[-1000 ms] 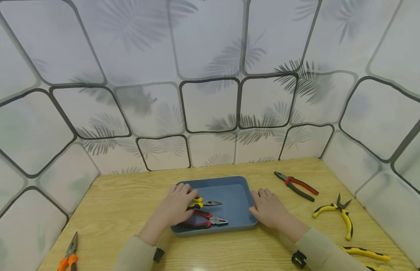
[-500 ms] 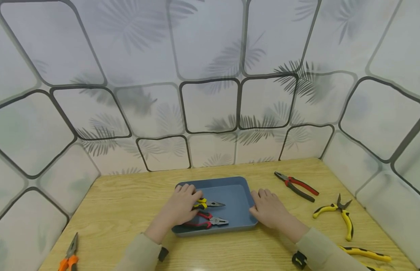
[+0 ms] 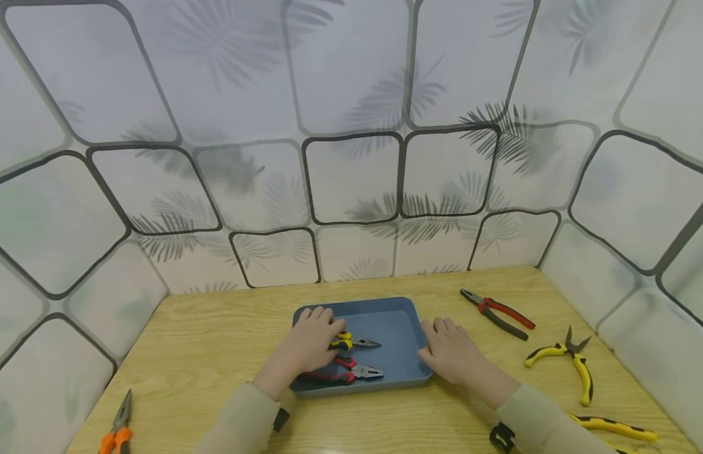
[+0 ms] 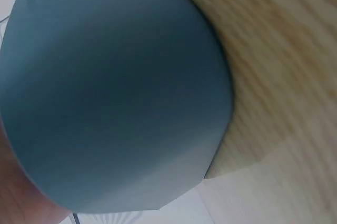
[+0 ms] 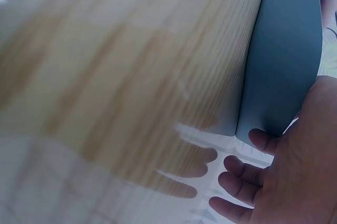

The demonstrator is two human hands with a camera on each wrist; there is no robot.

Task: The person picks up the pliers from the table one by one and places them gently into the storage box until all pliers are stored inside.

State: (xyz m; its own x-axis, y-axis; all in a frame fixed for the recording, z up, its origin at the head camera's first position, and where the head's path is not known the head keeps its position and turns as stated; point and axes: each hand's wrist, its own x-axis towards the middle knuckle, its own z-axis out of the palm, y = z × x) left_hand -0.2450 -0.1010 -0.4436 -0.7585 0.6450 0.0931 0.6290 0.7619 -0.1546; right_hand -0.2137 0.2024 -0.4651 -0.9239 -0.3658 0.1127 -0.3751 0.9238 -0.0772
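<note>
In the head view, a shallow blue-grey tray (image 3: pixel 388 328) lies on the wooden table. My left hand (image 3: pixel 307 343) reaches over the tray's left side and grips the yellow-and-black handles of long-nose pliers (image 3: pixel 365 342), whose jaws point right. Just in front of them, red-and-black combination pliers (image 3: pixel 365 371) lie in the tray, handle ends partly under my hand. My right hand (image 3: pixel 450 350) holds the tray's right edge, thumb over the rim. In the right wrist view, one fingertip (image 5: pixel 262 141) meets the tray's outer wall while the other fingers stay off it.
To the right lie red-and-black pliers (image 3: pixel 499 312), opened yellow-handled pliers (image 3: pixel 572 356) and another yellow-handled tool (image 3: pixel 612 425), partly behind the right sleeve. Orange-handled long-nose pliers (image 3: pixel 120 422) lie at the front left. Patterned walls (image 3: pixel 351 176) close off the back and sides.
My left hand has slid a little to the right inside the tray, carrying the yellow-handled long-nose pliers along. The right hand has stayed at the tray's right edge.
</note>
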